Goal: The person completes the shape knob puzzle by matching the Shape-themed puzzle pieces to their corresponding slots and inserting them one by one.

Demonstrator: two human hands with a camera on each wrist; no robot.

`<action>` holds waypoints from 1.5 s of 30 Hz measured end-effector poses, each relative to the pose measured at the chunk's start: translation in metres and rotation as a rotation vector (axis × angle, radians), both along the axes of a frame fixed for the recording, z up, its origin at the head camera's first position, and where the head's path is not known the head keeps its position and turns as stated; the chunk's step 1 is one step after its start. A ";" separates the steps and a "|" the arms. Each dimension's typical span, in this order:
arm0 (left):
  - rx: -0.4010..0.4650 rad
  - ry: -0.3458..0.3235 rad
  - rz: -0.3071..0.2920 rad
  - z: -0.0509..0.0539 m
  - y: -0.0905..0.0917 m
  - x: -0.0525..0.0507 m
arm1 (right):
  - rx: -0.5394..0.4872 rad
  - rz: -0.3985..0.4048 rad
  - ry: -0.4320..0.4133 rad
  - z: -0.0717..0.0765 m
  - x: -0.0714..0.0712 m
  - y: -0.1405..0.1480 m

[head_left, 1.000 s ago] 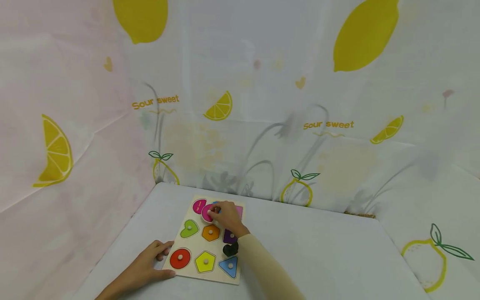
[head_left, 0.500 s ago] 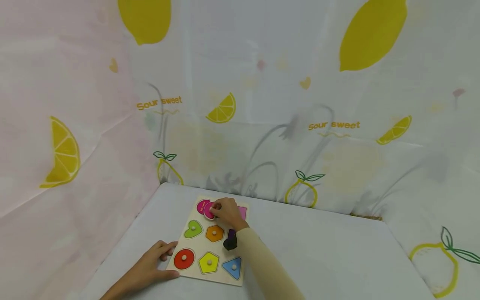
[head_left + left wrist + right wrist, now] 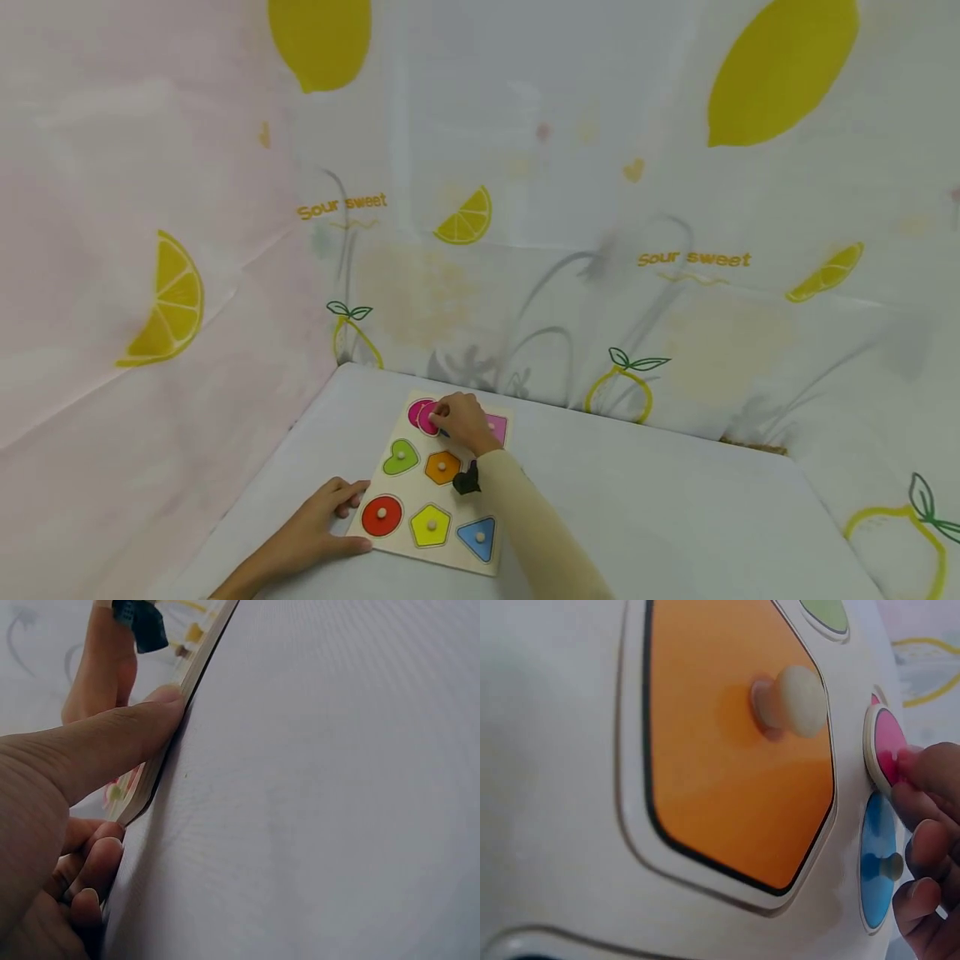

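Observation:
A cream knob puzzle board (image 3: 397, 486) lies on the white table. My left hand (image 3: 322, 525) holds its near left corner, the thumb along the front edge and the fingers at the left side. In the left wrist view, that thumb (image 3: 150, 724) presses the board's edge. My right hand (image 3: 465, 423) pinches a magenta rounded puzzle piece (image 3: 428, 419) by its knob, which the fingertips hide. The piece partly overlaps a magenta recess (image 3: 415, 412) at the far left. In the right wrist view, the magenta piece appears tilted beside a blue knobbed piece (image 3: 877, 832).
On the board sit a green heart (image 3: 397, 460), orange hexagon (image 3: 437, 473), red circle (image 3: 378, 523), yellow pentagon (image 3: 424, 535), blue triangle (image 3: 474, 548) and pink square (image 3: 497, 427). A small black object (image 3: 467, 481) is at my right wrist. A lemon-print cloth (image 3: 525, 292) stands behind the table.
The magenta piece has shifted toward the far left and covers more of the recess. My left hand keeps its hold on the corner. The whole view has drifted, putting everything farther right.

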State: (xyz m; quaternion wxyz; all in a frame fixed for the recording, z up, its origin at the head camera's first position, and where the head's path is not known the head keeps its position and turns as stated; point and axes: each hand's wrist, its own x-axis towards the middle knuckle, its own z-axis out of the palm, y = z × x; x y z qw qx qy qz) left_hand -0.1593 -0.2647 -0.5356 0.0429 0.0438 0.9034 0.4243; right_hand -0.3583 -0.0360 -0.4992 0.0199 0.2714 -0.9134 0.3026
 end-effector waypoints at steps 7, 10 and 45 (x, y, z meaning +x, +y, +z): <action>0.019 0.015 -0.023 -0.001 0.001 0.000 | 0.069 -0.036 0.000 0.002 -0.004 -0.003; 0.032 0.026 -0.036 -0.001 0.001 0.001 | 0.071 -0.033 -0.005 0.003 -0.003 -0.004; 0.018 0.015 -0.086 0.005 0.015 -0.002 | 0.208 -0.110 0.044 0.004 -0.002 -0.005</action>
